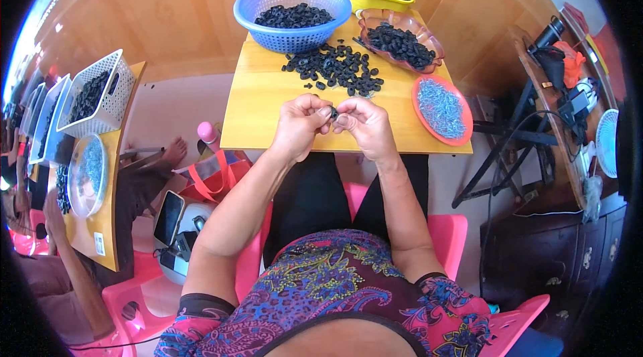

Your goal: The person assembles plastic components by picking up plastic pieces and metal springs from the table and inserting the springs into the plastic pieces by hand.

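Over the near edge of the yellow table point(258, 112), both my hands meet at a small black ring-shaped part point(333, 113). My left hand point(299, 121) pinches it from one side, and my right hand point(367, 126) closes on its other side with thumb and fingertips. Just beyond my fingers lies a loose spread of similar black parts point(345, 69). To the right of my right hand rests an orange plate point(461, 134) heaped with thin silvery-blue pins or wires point(441, 109); their exact kind is too small to tell.
At the table's back stand a blue perforated basket point(295, 39), a yellow basin point(365, 1) and a reddish scalloped bowl point(429, 55), all holding black parts. On the left, a person works at another table point(107, 223) with a white basket point(110, 106). A wooden shelf point(546, 96) stands right.
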`<action>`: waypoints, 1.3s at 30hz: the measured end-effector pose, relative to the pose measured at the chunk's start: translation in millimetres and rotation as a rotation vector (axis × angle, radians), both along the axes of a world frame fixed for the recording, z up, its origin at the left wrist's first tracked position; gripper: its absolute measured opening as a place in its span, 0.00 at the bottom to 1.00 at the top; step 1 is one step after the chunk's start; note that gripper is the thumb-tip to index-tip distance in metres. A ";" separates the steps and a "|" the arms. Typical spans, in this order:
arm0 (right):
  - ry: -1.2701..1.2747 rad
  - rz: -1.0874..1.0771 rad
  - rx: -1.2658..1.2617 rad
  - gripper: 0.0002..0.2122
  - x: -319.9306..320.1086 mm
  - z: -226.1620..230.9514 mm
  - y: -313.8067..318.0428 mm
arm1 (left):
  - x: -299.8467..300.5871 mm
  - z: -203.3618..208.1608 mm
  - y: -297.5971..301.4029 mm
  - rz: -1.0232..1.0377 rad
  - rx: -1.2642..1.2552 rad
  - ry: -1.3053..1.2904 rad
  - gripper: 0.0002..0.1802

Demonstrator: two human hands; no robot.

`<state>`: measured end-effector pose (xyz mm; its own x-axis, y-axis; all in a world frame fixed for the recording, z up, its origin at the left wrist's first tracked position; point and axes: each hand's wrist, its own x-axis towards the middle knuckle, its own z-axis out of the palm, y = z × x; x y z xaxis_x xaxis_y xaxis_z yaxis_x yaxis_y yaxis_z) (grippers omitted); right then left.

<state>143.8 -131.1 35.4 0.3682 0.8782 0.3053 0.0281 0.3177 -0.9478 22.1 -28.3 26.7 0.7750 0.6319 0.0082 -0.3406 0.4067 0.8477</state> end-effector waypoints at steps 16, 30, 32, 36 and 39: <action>-0.123 -0.446 -0.238 0.04 84.9 11.7 -16.7 | 3.9 -17.9 19.5 0.302 0.403 0.370 0.18; -0.838 -0.738 -0.498 0.11 165.5 28.2 5.7 | 1.1 -42.8 57.5 0.666 0.965 0.642 0.11; -0.843 -0.736 -0.493 0.10 140.6 21.4 -1.5 | 2.9 -43.4 54.6 0.633 1.021 0.627 0.11; -0.854 -0.604 -0.448 0.09 105.8 7.1 -19.5 | 10.3 -38.0 41.2 0.592 1.217 0.717 0.10; -0.800 -0.622 -0.528 0.07 88.2 -6.0 -28.4 | 22.2 -34.7 28.1 0.610 1.327 0.789 0.11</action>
